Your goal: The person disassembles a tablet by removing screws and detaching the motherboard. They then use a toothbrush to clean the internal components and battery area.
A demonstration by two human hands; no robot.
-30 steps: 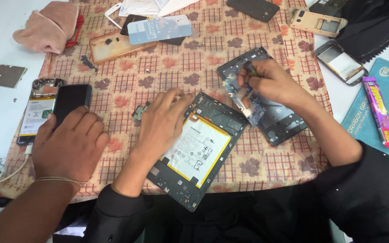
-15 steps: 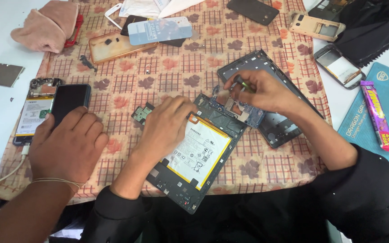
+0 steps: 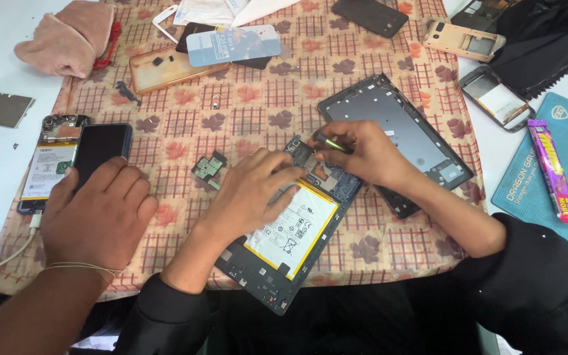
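The right hand (image 3: 363,154) pinches a small green-tipped tool (image 3: 329,140) between thumb and fingers, its tip at the top of the opened tablet (image 3: 290,230). The left hand (image 3: 254,190) lies just beside it, fingers curled and pressing on the tablet's upper edge, holding nothing. Below both hands shows the tablet's white battery (image 3: 294,223). Behind the right hand lies the dark tablet frame (image 3: 389,118), partly under the wrist. Left of the left hand sits a small green board (image 3: 209,167) on the checked cloth (image 3: 264,85). Farther left, another person's hand (image 3: 96,213) rests flat beside a black phone (image 3: 100,148).
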